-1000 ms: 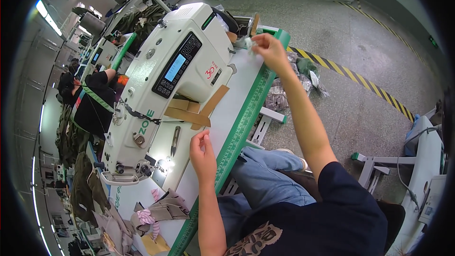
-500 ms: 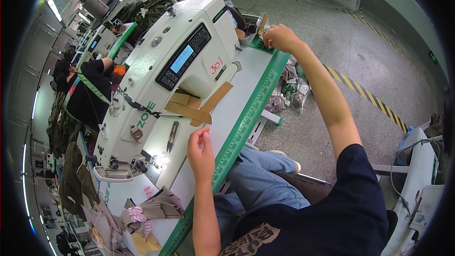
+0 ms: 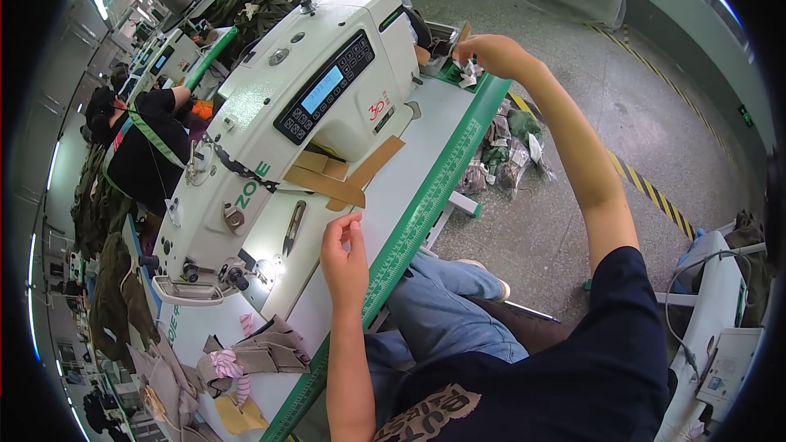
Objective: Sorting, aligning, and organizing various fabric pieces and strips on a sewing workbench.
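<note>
My left hand point(image 3: 345, 254) is held above the front part of the sewing table, its fingers curled together with nothing visible in them. Thread snips point(image 3: 293, 227) lie just left of it on the bed of the white sewing machine point(image 3: 303, 106). My right arm stretches to the table's far end, where my right hand point(image 3: 496, 57) has its fingers bent down over a green tray point(image 3: 449, 74). A crumpled white piece point(image 3: 470, 75) shows right under the fingertips; what they pinch is partly hidden. Brown card strips point(image 3: 372, 172) lie beside the machine's arm.
Folded grey-brown fabric pieces point(image 3: 274, 349) with a pink striped tie lie at the table's near left. A green ruler strip point(image 3: 434, 188) runs along the table edge. Bagged bundles point(image 3: 512, 151) rest on the floor. A co-worker point(image 3: 147, 131) sits at the left.
My right hand has shifted slightly, and the white piece now shows beneath its fingers; a brown card near it is less visible. The view has tilted a little. My left hand keeps its curled pose.
</note>
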